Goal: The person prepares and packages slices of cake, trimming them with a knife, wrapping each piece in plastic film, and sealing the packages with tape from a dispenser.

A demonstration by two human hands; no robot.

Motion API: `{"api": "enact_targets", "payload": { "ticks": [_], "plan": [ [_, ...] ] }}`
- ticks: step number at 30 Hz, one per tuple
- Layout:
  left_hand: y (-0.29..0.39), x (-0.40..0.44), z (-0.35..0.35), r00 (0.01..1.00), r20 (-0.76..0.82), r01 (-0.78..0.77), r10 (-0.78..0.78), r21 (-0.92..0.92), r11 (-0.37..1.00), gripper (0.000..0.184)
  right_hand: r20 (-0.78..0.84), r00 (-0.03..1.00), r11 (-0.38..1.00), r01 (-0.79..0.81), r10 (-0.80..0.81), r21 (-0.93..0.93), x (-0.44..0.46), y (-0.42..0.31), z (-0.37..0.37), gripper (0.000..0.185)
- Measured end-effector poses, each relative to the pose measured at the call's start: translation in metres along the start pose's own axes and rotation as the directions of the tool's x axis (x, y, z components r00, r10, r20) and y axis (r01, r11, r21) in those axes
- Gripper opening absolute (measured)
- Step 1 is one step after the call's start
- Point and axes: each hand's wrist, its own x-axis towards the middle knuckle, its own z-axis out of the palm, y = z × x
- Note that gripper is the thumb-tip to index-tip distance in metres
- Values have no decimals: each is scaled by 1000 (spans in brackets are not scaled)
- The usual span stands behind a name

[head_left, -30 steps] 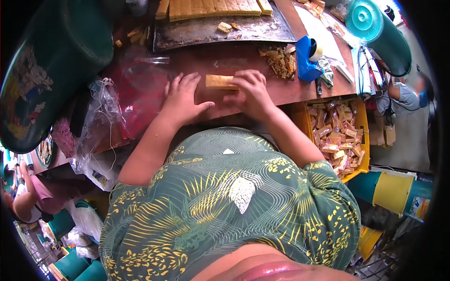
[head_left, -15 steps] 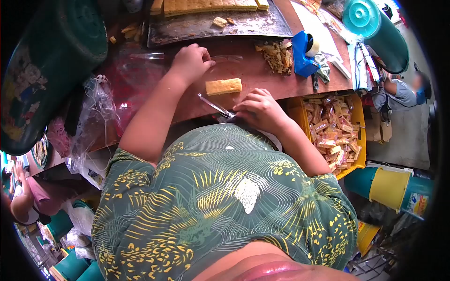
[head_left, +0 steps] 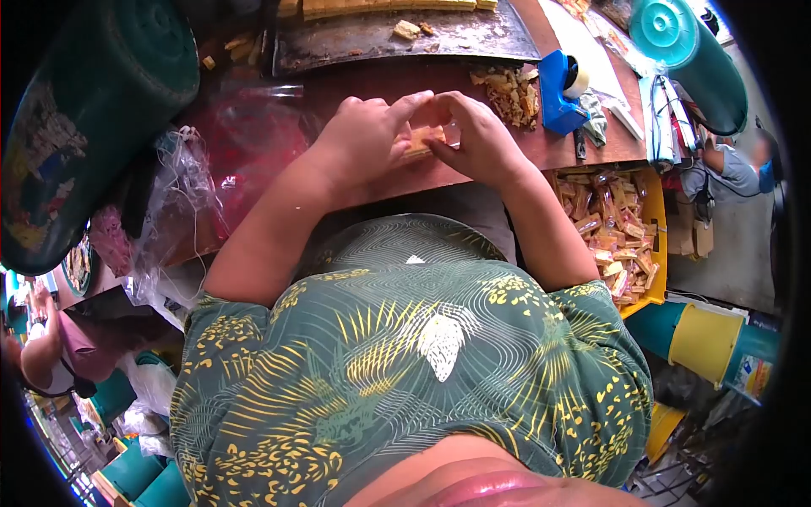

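Both hands meet around one yellow cake piece (head_left: 420, 145) near the front edge of the brown table. My left hand (head_left: 363, 139) has its thumb and fingers curled on the piece's left end. From the right, my right hand (head_left: 477, 139) grips the other end, thumb low and fingers over the far side. Clear plastic glints beside the piece, partly hidden by the fingers. Beyond the hands lies a dark tray (head_left: 405, 46) with a row of cake and a small broken bit (head_left: 406, 30).
Crumbs (head_left: 509, 95) lie by a blue tape dispenser (head_left: 560, 93). A yellow crate (head_left: 655, 245) of wrapped pieces is at the right. Clear plastic (head_left: 253, 152) covers the table's left side, near a big green bin (head_left: 101, 110). Other people are at the far left and right.
My left hand has come down and my right hand has moved up, and both have closed on the cake piece that lay loose on the table.
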Motion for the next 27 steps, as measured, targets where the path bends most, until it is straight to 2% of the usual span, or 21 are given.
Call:
{"api": "enact_targets", "payload": {
  "ticks": [1, 2, 4, 5, 8, 11, 12, 14, 15, 17, 18, 20, 21, 23, 26, 27],
  "plan": [
    [1, -1, 3, 1000, 0, 18, -19, 38, 999, 69, -82, 992, 995, 95, -97, -33, -3, 6, 8, 30],
    [1, -1, 4, 999, 1, 35, -36, 76, 996, 69, -20, 993, 990, 112, -114, -87, -5, 13, 10, 27],
    [7, -5, 2, 999, -14, 36, -35, 30, 999, 69, 102, 986, 970, 151, -133, -191, -10, 26, 10, 22],
    [9, -5, 1, 999, -22, 33, -33, 9, 999, 69, 75, 989, 972, 138, -126, -188, -13, 28, 13, 18],
    [-8, -7, 25, 994, -111, 8, 0, 70, 997, 67, 81, 992, 979, 112, -99, -172, -16, 30, 16, 20],
    [-14, -12, 31, 992, -125, 2, 6, 64, 998, 65, 63, 996, 986, 71, -62, -149, -16, 32, 15, 19],
    [-15, -16, 30, 987, -157, 27, -21, 32, 999, 61, 40, 996, 996, -79, 80, -40, -17, 29, 15, 18],
    [-16, -24, 27, 971, -224, 76, -82, -34, 997, 53, 44, 933, 916, -359, 357, 179, -19, 22, 12, 16],
    [-20, -28, 26, 955, -185, 186, -233, -241, 953, 47, 56, 911, 875, -409, 410, 258, -22, 32, 15, 9],
    [-28, -37, 29, 875, -17, 380, -485, -596, 707, 35, 121, 882, 738, -450, 456, 503, -27, 46, 22, 6],
    [-34, -40, 34, 884, 18, 355, -466, -674, 648, 28, 160, 867, 642, -462, 472, 611, -29, 51, 25, 7],
    [-49, -41, 41, 905, 74, 301, -419, -808, 507, 14, 170, 897, 723, -431, 408, 540, -30, 56, 25, 4],
    [-57, -43, 41, 920, 114, 315, -376, -787, 530, 13, 179, 910, 761, -412, 374, 502, -30, 58, 25, 6],
    [-62, -41, 33, 939, 191, 329, -287, -744, 582, 13, 215, 905, 740, -424, 367, 522, -30, 66, 28, 8],
    [-38, -39, 20, 888, 230, 421, -398, -755, 503, 16, 223, 864, 710, -498, 451, 497, -28, 50, 27, 12],
    [-36, -40, 22, 896, 189, 390, -401, -766, 511, 18, 218, 841, 696, -534, 495, 479, -27, 40, 24, 14]
  ]
}}
